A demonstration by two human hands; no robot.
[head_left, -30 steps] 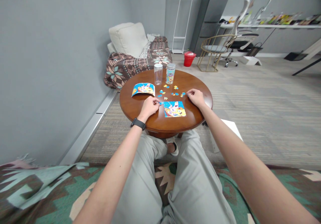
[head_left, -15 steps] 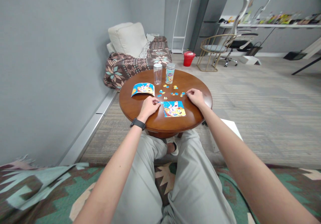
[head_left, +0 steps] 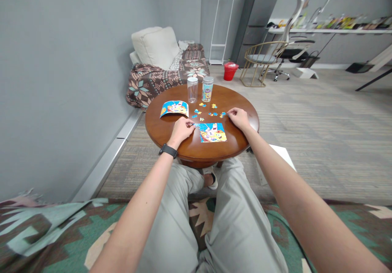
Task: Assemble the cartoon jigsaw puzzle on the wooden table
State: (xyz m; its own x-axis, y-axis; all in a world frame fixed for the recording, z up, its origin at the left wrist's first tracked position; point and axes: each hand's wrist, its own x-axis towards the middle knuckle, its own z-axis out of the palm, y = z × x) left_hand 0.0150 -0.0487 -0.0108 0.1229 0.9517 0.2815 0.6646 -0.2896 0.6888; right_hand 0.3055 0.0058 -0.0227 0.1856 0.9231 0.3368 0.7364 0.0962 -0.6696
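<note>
My left hand [head_left: 181, 129] rests on the round wooden table with its fingertips pinched on a small blue jigsaw piece [head_left: 196, 125]. That piece lies at the upper left corner of a nearly rectangular jigsaw puzzle [head_left: 213, 132] with a cartoon picture. My right hand [head_left: 239, 118] is at the right of the loose pieces, its thumb and forefinger closed on a small blue jigsaw piece mostly hidden by the fingertips. Several loose jigsaw pieces [head_left: 213, 114] are scattered beyond the puzzle. Left of them stands a curved picture sheet [head_left: 174, 108] with a similar cartoon.
A clear jar with a lid [head_left: 192, 90] and a printed cartoon jar [head_left: 207, 89] stand at the far side of the table [head_left: 159, 132]. Behind are a covered sofa [head_left: 165, 77], a red bin [head_left: 230, 71] and a gold-framed chair [head_left: 262, 59]. A grey wall runs along the left.
Both hands stay in almost the same places. The view has shifted very slightly; the puzzle and loose pieces look unchanged.
</note>
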